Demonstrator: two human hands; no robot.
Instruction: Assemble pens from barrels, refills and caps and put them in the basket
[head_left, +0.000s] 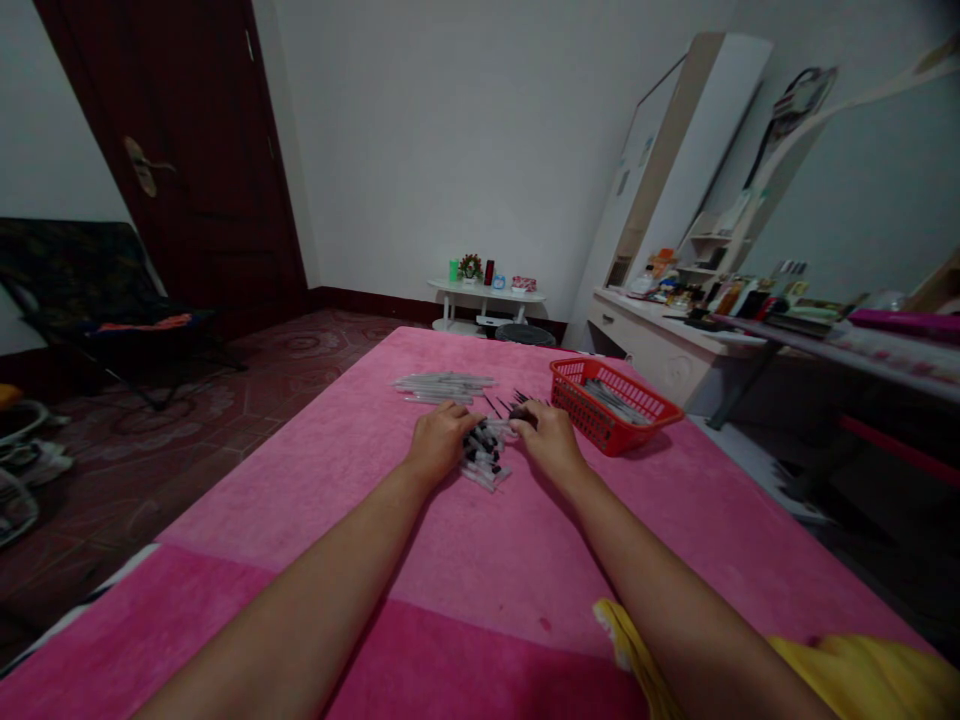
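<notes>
My left hand (437,441) is closed, its fingertips at the left edge of a small heap of clear and black pen parts (484,462). On the other side of the heap, my right hand (553,442) has thumb and fingers pinched together. What either hand holds is too small and dark to make out. Thin black sticks like pen refills (501,406) lie just beyond my right fingers, partly hidden by them. Clear pen barrels (442,386) lie side by side past my left hand.
A red plastic basket (577,413) with more slim pieces stands right of my hands on the pink cloth (480,590). Yellow fabric (855,675) lies by my right forearm. Further off are a small white table (484,291), a dressing table (675,335) and a folding chair (90,290).
</notes>
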